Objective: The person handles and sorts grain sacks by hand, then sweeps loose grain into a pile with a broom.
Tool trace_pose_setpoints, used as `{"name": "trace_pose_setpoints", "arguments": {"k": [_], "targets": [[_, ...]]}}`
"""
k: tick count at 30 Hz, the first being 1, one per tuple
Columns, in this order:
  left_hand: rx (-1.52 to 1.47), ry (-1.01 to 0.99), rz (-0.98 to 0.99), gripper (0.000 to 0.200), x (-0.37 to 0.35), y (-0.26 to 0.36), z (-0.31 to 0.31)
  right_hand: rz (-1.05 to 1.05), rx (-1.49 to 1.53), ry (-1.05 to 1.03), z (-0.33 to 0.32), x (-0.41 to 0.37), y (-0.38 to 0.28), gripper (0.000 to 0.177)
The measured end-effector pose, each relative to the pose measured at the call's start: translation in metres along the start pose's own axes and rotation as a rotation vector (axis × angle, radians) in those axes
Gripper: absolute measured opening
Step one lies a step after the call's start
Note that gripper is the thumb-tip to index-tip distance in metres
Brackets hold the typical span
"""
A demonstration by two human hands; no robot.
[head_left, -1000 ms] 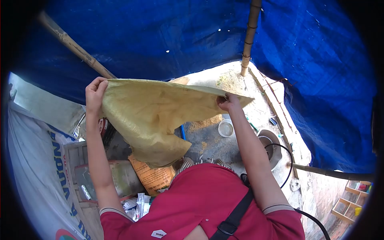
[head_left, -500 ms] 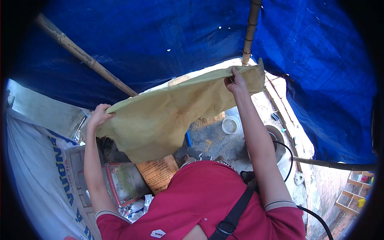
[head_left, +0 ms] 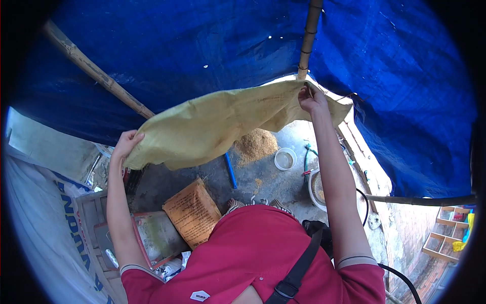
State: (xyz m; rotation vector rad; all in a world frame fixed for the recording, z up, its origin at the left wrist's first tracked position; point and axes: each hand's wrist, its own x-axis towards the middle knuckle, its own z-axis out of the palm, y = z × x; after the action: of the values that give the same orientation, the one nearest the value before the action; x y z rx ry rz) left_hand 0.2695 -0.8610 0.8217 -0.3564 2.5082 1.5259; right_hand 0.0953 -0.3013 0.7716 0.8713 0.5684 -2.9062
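A yellowish woven sack (head_left: 217, 121) is stretched out in the air between my two hands. At its left end, my left hand (head_left: 126, 144) is closed with the edge pinched under the thumb. My right hand (head_left: 312, 99) grips the upper edge near the far right end, and a loose corner hangs past it. Below the sack, a pile of golden husk-like grains (head_left: 257, 144) lies on the grey floor. Beside the pile stands a small white bucket (head_left: 285, 159). A blue rod (head_left: 230, 171) lies on the floor under the sack.
Blue tarpaulin (head_left: 228, 45) with bamboo poles (head_left: 96, 71) hangs in front. A printed brown paper sack (head_left: 193, 213) lies at lower left, near a red-edged board (head_left: 159, 234). Right of my forearm's line are a white basket (head_left: 318, 190) and wooden trays (head_left: 440, 247).
The sack has swung up and away, its lower edge lifting so more of the grain pile and blue rod shows. My right hand has moved slightly right. Both hands keep their grip.
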Motion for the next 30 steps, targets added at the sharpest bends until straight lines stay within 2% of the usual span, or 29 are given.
{"name": "trace_pose_setpoints", "arguments": {"k": [2,4,5,7,10,12,13,15,16,17,18,20,22,24,26,27,28,30], "targets": [[-0.21,-0.036,0.057,0.026,-0.001,0.025,0.007,0.032,-0.015,-0.027,0.0,-0.001,0.003,0.011],[-0.592,-0.138,0.105,0.027,-0.01,0.063,0.02,0.034,-0.082,-0.097,0.003,-0.005,0.009,0.012],[-0.59,-0.138,0.105,0.027,-0.02,0.088,0.031,0.037,-0.149,-0.166,0.006,-0.008,0.014,0.014],[-0.931,-0.13,0.148,0.028,-0.042,0.133,0.052,0.051,-0.184,-0.202,0.014,-0.019,0.025,0.016],[-1.059,-0.189,0.141,0.028,-0.044,0.154,0.056,0.108,-0.28,-0.287,0.02,-0.018,0.042,0.022],[-1.086,-0.23,0.137,0.027,-0.038,0.153,0.053,0.242,-0.464,-0.178,0.032,-0.034,0.062,0.031],[-1.049,-0.21,0.199,0.027,-0.033,0.148,0.052,0.242,-0.464,-0.177,0.038,-0.042,0.072,0.031],[-0.968,-0.161,0.301,0.028,-0.035,0.15,0.063,0.262,-0.723,-0.243,0.051,-0.065,0.091,0.04],[-0.922,-0.129,0.342,0.029,-0.04,0.155,0.074,0.266,-0.728,-0.249,0.059,-0.08,0.098,0.04],[-0.822,-0.217,0.331,0.032,-0.032,0.152,0.076,0.246,-0.866,-0.538,0.066,-0.1,0.103,0.044],[-0.75,-0.169,0.278,0.032,-0.026,0.147,0.083,0.221,-0.992,-0.834,0.073,-0.119,0.11,0.049],[-0.721,-0.071,0.235,0.029,-0.024,0.144,0.105,0.104,-1.14,-0.945,0.081,-0.152,0.125,0.051],[-0.748,-0.004,0.216,0.028,-0.017,0.135,0.121,-0.012,-1.296,-0.976,0.077,-0.169,0.142,0.072],[-0.761,0.032,0.21,0.025,-0.011,0.124,0.127,-0.086,-1.391,-0.987,0.065,-0.178,0.161,0.081],[-0.768,0.237,0.246,0.02,-0.011,0.122,0.137,-0.206,-1.352,-1.069,0.048,-0.177,0.184,0.084],[-0.781,0.248,0.223,0.017,-0.011,0.121,0.139,-0.397,-1.342,-1.033,0.043,-0.181,0.191,0.073],[-0.782,0.236,0.223,0.017,-0.009,0.119,0.143,-0.402,-1.344,-1.021,0.034,-0.177,0.2,0.073],[-0.887,0.251,0.261,0.019,-0.011,0.119,0.149,-0.277,-1.191,-0.924,0.029,-0.176,0.208,0.05]]}}
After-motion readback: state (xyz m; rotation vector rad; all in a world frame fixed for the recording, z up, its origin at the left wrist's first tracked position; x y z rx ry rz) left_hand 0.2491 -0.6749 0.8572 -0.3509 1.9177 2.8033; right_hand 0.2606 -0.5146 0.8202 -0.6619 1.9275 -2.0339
